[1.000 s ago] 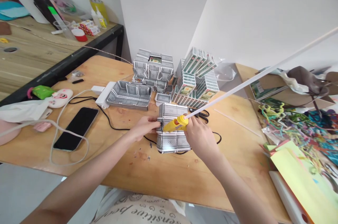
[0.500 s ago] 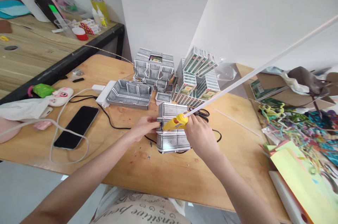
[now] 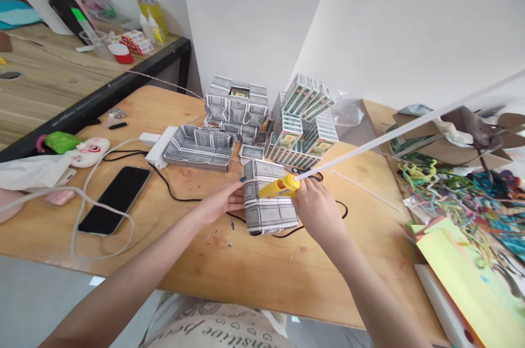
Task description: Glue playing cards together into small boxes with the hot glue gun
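A block covered in grey patterned playing cards point(image 3: 270, 216) sits on the wooden table in front of me. My left hand point(image 3: 223, 201) grips its left side, thumb near the upper left edge. In my right hand point(image 3: 318, 206) is a yellow glue gun point(image 3: 279, 187), with a long white glue stick point(image 3: 369, 144) running out of its back to the upper right. The gun's nozzle points left and is over the block's top; whether it touches cannot be told. Behind stand an open card-covered tray point(image 3: 200, 146) and a larger card-covered structure point(image 3: 237, 102).
Stacked card boxes point(image 3: 301, 123) stand behind the block, scissors point(image 3: 314, 174) before them. A phone point(image 3: 115, 200) and looping white cable lie left, beside a white power strip point(image 3: 161, 146). Colourful strings point(image 3: 443, 189) and yellow paper point(image 3: 463, 271) cover the right side.
The glue gun's nozzle has shifted slightly right and up over the block. My left thumb has moved up along the block's left edge. The block has turned slightly.
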`<control>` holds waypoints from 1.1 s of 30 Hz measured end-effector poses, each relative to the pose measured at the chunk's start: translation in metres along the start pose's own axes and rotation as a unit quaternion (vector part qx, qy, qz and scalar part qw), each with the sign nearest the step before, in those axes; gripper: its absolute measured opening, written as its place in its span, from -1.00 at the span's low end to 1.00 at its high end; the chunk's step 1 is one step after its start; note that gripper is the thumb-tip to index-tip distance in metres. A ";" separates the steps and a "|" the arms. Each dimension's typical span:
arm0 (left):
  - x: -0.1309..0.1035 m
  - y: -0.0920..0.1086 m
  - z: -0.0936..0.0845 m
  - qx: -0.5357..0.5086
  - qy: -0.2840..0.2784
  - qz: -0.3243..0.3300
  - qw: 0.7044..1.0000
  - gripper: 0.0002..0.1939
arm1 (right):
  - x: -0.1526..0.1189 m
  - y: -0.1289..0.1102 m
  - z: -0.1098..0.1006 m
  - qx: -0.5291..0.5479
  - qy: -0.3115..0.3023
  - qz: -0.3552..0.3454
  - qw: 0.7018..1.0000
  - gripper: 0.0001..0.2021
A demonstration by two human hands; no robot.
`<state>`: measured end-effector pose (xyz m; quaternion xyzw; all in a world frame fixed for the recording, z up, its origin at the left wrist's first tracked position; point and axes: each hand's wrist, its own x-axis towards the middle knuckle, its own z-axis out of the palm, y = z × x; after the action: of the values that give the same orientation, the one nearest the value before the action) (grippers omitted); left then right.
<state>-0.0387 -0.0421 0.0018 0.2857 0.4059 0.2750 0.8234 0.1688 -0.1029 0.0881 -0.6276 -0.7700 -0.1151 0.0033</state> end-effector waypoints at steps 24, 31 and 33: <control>0.018 -0.014 0.024 -0.193 0.032 -0.045 0.980 -0.64 | 0.003 -0.015 0.017 0.029 0.026 0.050 0.998 -0.97; 0.017 -0.015 0.024 -0.184 0.040 -0.057 0.981 -0.64 | 0.011 -0.016 0.013 0.025 -0.007 0.057 0.998 -0.93; 0.018 -0.015 0.024 -0.185 0.040 -0.055 0.980 -0.65 | 0.013 -0.016 0.014 0.028 -0.013 0.059 0.998 -0.92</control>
<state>-0.0064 -0.0463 -0.0057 0.0942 0.3956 0.3108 0.8591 0.1529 -0.0907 0.0736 -0.6732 -0.7343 -0.0852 0.0176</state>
